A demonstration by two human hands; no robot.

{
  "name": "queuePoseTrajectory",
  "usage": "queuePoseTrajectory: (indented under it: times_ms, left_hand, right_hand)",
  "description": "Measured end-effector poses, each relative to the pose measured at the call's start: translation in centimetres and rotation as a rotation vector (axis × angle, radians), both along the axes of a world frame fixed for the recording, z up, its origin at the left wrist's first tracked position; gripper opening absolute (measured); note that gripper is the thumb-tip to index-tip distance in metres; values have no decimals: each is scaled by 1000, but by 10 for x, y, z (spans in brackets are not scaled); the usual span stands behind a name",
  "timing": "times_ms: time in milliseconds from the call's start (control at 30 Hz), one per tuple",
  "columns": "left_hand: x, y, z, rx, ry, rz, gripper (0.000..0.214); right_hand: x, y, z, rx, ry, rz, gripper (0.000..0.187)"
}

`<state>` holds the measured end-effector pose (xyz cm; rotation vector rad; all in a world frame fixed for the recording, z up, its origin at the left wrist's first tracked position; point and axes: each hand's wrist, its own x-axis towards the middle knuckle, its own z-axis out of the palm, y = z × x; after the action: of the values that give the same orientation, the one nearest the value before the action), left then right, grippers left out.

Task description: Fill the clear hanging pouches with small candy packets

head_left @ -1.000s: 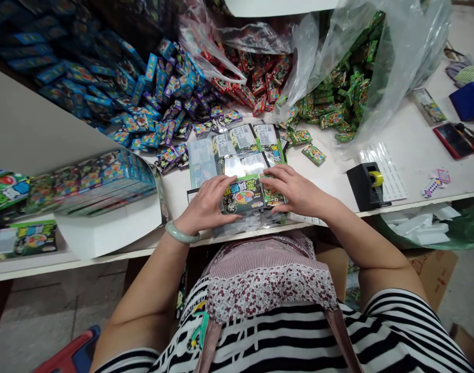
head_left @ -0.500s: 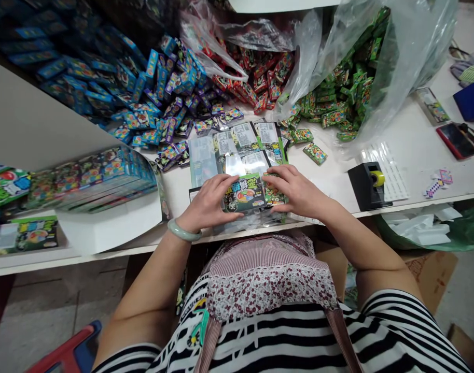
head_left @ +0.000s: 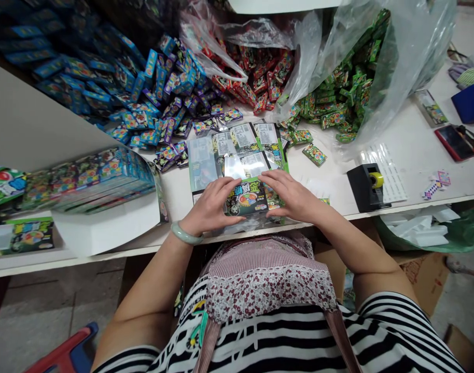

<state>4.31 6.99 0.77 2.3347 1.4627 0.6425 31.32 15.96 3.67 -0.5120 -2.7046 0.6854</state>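
My left hand (head_left: 210, 206), with a pale green bangle (head_left: 186, 233) on its wrist, and my right hand (head_left: 293, 196) press in on both sides of a black-and-green printed pack (head_left: 242, 197). The pack lies on a stack of clear plastic sleeves (head_left: 237, 161) holding printed sheets. A second green pack (head_left: 273, 197) sits partly hidden under my right fingers. Loose small packs (head_left: 314, 154) lie just beyond my right hand.
Heaps of blue (head_left: 105, 77), purple (head_left: 169, 122), red (head_left: 256, 77) and green (head_left: 338, 93) packs spill from plastic bags along the white table (head_left: 330, 178). A black tape dispenser (head_left: 367, 187) and a phone (head_left: 454, 143) stand right; boxed packs (head_left: 89, 178) lie left.
My hands have drawn closer together around the black-and-green pack, which now covers more of the green pack beneath my right fingers. The surrounding heaps have not visibly moved.
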Motion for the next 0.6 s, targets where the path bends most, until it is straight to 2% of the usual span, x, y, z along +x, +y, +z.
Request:
queuePoseTrajectory:
  times_ms: [100, 167, 267, 333, 400, 500, 600]
  left_hand:
    - [-1, -1, 0, 4, -20, 28, 89]
    - [-2, -1, 0, 15, -19, 81, 88]
    - [-2, -1, -1, 19, -16, 134, 88]
    - [-2, 0, -3, 23, -27, 138, 88]
    - [-3, 0, -4, 38, -45, 161, 87]
    - [-8, -2, -4, 65, -56, 228, 87]
    - [-14, -6, -2, 93, -69, 292, 88]
  right_hand:
    - [-3, -3, -5, -35, 121, -26, 93]
    - [-4, -6, -8, -36, 165, -138, 79]
    - [-8, -14, -14, -46, 88, -285, 44]
    - [-10, -19, -18, -65, 77, -305, 38]
    - [-13, -17, -20, -105, 183, -353, 37]
    - [-24, 9, -21, -221, 382, -467, 31]
    - [-58, 65, -21, -324, 356, -485, 30]
